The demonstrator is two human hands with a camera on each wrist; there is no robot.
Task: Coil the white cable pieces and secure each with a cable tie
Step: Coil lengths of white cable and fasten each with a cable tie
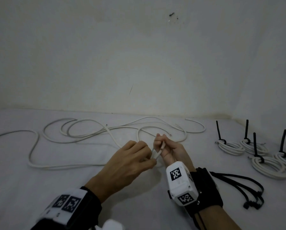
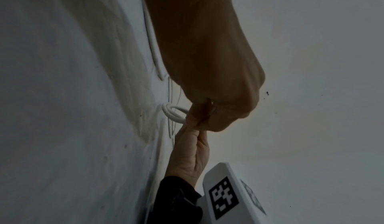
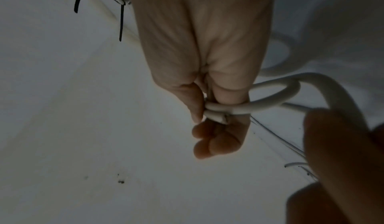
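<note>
Right hand (image 1: pixel 168 147) is curled tight round the cut end of a smooth, round white cable (image 1: pixel 82 128), with a small loop bent over beside the thumb — left hand (image 1: pixel 132 161) pinches that same loop just beside it. The rest trails off in loose curves over the pale wrinkly sheet (image 1: pixel 31 183). Four finished coils (image 1: pixel 231 147), each cinched with a stiff black tie, sit well off right, spare cable ties (image 1: pixel 238 185) nearer.

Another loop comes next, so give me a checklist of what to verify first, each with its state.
1. Right hand grips the cable end: ok.
2. Left hand holds the cable: ok.
3. First loop formed: ok.
4. Loose cable free of knots: cannot tell.
5. Spare ties beside the right wrist: ok.
6. Finished coils apart from the loose cable: ok.
</note>
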